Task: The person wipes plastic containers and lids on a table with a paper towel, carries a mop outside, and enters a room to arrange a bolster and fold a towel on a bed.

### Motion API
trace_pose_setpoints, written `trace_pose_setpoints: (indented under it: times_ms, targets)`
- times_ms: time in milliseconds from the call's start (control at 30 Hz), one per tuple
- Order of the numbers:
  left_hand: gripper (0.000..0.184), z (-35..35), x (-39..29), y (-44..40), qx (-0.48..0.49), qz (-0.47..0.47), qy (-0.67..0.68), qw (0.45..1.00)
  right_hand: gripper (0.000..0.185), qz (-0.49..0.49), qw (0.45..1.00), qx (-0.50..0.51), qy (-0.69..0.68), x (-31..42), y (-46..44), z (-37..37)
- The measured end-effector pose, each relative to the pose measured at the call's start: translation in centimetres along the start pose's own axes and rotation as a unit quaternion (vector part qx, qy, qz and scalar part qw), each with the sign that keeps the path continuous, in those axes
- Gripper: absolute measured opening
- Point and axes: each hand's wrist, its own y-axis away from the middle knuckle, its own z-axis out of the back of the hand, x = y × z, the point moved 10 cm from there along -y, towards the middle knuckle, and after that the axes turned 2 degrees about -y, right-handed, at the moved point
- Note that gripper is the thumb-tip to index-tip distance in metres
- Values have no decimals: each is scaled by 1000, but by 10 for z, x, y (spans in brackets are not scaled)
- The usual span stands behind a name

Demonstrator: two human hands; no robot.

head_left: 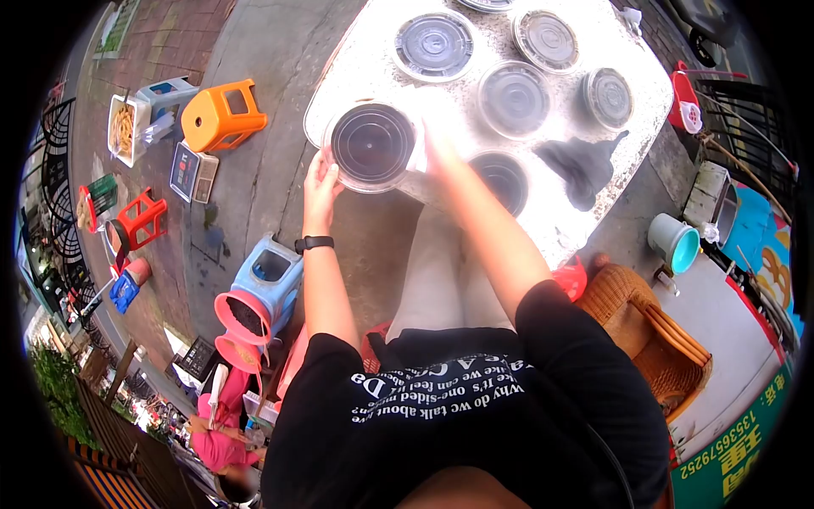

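Note:
A round plastic takeaway bowl [370, 146] with a clear lid and dark contents is at the near left corner of the speckled white table [381, 81]. My left hand [322, 180], with a black band on its wrist, grips the bowl's left edge, thumb on top of the rim. Close against the bowl's right side is my right hand [436, 144], its fingers washed out by glare. Something white shows between that hand and the bowl; I cannot tell what it is. Another lidded bowl [498, 180] sits partly behind my right forearm.
Several more lidded bowls [515, 99] stand across the table, beside a crumpled dark cloth [585, 170]. An orange stool [222, 117] and a blue stool [270, 270] are on the left. To the right are a wicker chair [638, 339] and a bucket [674, 242]. A person in pink [222, 437] is at lower left.

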Motion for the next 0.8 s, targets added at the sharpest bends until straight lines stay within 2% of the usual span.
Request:
trace_pose_setpoints:
  times_ms: [133, 367, 567, 600, 800]
  targets:
    - [39, -4, -9, -15, 35, -1, -12, 999, 44, 4, 995, -27, 99, 20, -4, 3]
    - [38, -19, -28, -31, 104, 41, -103, 988, 43, -12, 993, -22, 118, 26, -7, 4]
    - [33, -48, -52, -60, 209, -98, -250, 940, 38, -32, 990, -7, 135, 28, -16, 12]
    - [33, -60, -53, -65, 240, -87, -272, 928, 38, -36, 990, -5, 139, 28, -17, 14]
    - [30, -94, -70, -65, 275, -98, -388, 874, 38, -42, 988, -23, 145, 32, -10, 18]
